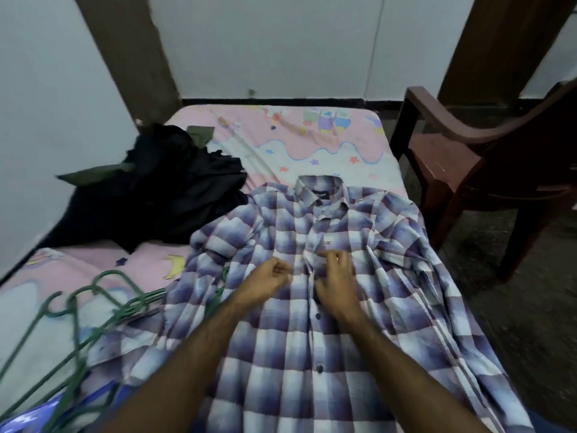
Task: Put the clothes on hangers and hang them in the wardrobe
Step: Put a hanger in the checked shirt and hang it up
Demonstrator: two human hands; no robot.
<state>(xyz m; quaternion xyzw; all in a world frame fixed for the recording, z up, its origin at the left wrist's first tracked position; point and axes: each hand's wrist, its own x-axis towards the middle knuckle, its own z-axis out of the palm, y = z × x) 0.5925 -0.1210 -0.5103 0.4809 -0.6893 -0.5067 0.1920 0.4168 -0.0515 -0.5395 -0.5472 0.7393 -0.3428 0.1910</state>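
Observation:
A purple and white checked shirt (343, 307) lies flat on the bed, collar away from me, buttoned down the front. My left hand (268, 279) and my right hand (334, 276) meet at the shirt's button placket at chest height. Both have curled fingers that pinch the cloth on either side of the placket. Several green hangers (78, 310) lie in a heap at the bed's left edge, partly under the shirt's sleeve. A pile of dark clothes (162, 185) sits at the bed's far left. No wardrobe is in view.
The bed has a pink cartoon-print sheet (312, 142). A dark red plastic chair (474, 157) stands close to the bed's right side. A brown post (131, 57) and the wall rise behind the bed. Bare floor lies at the right.

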